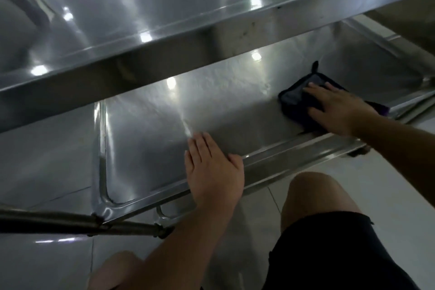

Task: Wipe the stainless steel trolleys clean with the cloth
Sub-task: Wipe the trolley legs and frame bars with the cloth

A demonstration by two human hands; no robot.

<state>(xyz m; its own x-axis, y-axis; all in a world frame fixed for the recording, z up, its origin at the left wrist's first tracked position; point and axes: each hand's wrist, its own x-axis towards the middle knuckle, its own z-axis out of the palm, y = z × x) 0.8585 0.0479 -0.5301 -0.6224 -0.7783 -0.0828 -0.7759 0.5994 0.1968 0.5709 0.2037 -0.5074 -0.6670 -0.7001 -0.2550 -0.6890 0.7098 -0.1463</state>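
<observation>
head | right hand (339, 110) flat on cloth (297, 101) (loop pointing away)

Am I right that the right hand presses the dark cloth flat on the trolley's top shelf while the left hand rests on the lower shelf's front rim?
Not quite. In the head view the right hand presses the dark cloth on the lower shelf, not the top shelf. The left hand does rest on the lower shelf's front rim.

A single head-worn wide-angle view looks forward and steeply down, close over what seems the trolley's lower shelf (164, 125).
</observation>
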